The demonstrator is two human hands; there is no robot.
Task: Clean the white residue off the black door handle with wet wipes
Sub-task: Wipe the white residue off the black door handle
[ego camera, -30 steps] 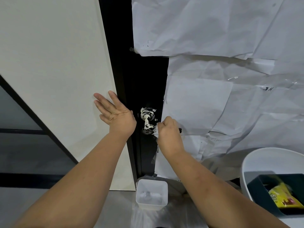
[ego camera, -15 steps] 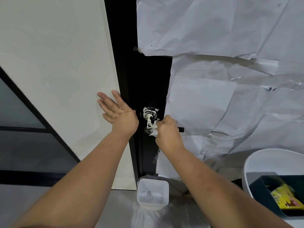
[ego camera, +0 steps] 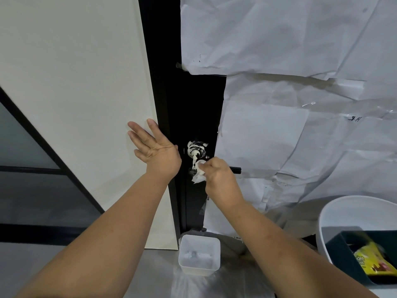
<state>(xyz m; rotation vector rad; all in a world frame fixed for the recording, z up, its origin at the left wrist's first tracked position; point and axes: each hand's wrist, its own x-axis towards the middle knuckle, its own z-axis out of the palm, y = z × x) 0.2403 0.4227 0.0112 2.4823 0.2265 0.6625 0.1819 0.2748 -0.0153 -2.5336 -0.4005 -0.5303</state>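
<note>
The black door handle (ego camera: pixel 235 170) juts right from a black door strip; only its tip shows past my right hand. White residue (ego camera: pixel 196 149) smears the round base of the handle and runs down it. My right hand (ego camera: pixel 221 179) is closed around a crumpled white wet wipe (ego camera: pixel 199 174), pressing it on the handle just below the smeared base. My left hand (ego camera: pixel 155 148) lies flat with fingers spread against the cream wall panel and the door's left edge, holding nothing.
Crumpled white paper (ego camera: pixel 290 125) is taped over the door to the right. A small white square tub (ego camera: pixel 199 254) stands on the floor below the handle. At lower right a white round bin (ego camera: pixel 335 214) holds a dark box with a yellow packet (ego camera: pixel 369 263).
My right hand has slid the wipe leftward along the handle toward the smeared base, and more of the wipe shows. The camera view has shifted slightly; my left hand stays flat.
</note>
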